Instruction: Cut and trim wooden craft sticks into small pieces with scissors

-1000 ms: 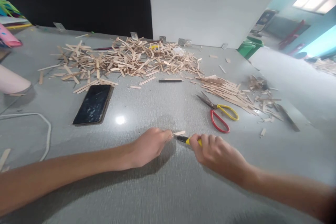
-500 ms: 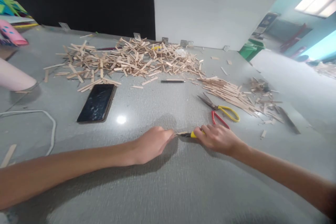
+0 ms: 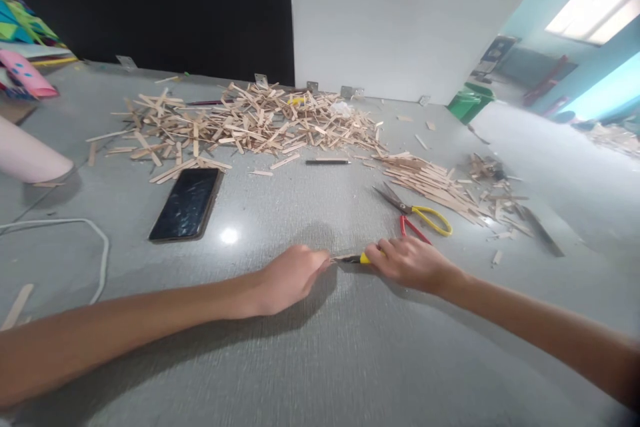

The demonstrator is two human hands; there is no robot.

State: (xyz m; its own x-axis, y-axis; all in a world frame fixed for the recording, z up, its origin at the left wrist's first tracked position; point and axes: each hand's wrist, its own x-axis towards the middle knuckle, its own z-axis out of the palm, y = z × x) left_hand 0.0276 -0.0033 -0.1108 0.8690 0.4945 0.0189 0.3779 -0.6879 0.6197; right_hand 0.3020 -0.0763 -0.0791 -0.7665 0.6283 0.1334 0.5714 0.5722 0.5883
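My left hand point(image 3: 293, 279) is closed in a pinch on a small wooden stick point(image 3: 334, 260), most of it hidden by the fingers. My right hand point(image 3: 413, 263) wraps around a utility knife point(image 3: 364, 258) with a yellow handle and a dark front end. The knife's tip meets the stick between the two hands, low over the grey table point(image 3: 320, 360). Just beyond my right hand lie scissors point(image 3: 407, 208), blades apart, with one yellow and one red handle loop.
A heap of loose wooden sticks point(image 3: 250, 120) spreads along the back, with a neater bundle of sticks point(image 3: 430, 183) at right. A phone point(image 3: 186, 205), white cable point(image 3: 103, 247), pencil point(image 3: 328, 162) and pink cylinder point(image 3: 30, 152) lie around. A metal strip point(image 3: 543, 232) is far right.
The whole view has shifted slightly, so the table items sit a little lower. Both hands keep their grips, and the knife's tip is slightly nearer my left fingers.
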